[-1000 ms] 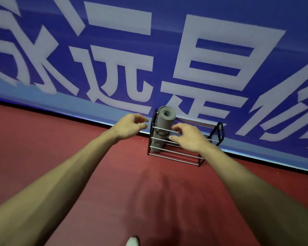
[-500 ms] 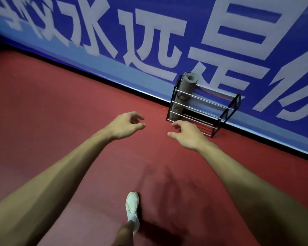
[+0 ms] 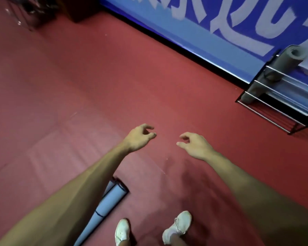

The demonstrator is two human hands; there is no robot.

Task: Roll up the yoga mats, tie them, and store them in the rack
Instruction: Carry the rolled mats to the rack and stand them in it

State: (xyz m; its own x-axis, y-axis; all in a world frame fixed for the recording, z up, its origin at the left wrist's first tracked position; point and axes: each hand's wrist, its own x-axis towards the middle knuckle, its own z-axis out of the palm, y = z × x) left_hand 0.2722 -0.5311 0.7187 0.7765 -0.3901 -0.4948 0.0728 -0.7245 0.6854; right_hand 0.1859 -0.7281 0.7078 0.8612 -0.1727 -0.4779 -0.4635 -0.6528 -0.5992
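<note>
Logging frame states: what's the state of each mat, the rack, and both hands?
grey mat: rolled, standing in rack
rack: holds one mat, remaining space unfilled
blue mat: rolled, tied, lying on floor
left hand: open, holding nothing
right hand: open, holding nothing

Both forearms are bare from the bottom edge of the frame up to the wrists, with no sleeve showing on either. The left hand [image 3: 140, 137] and the right hand [image 3: 196, 145] are bare too, without gloves. On the feet are 2 white lace-up sneakers: the left shoe [image 3: 122, 232] and the right shoe [image 3: 178, 226], with a white sock edge at the right ankle.
</note>
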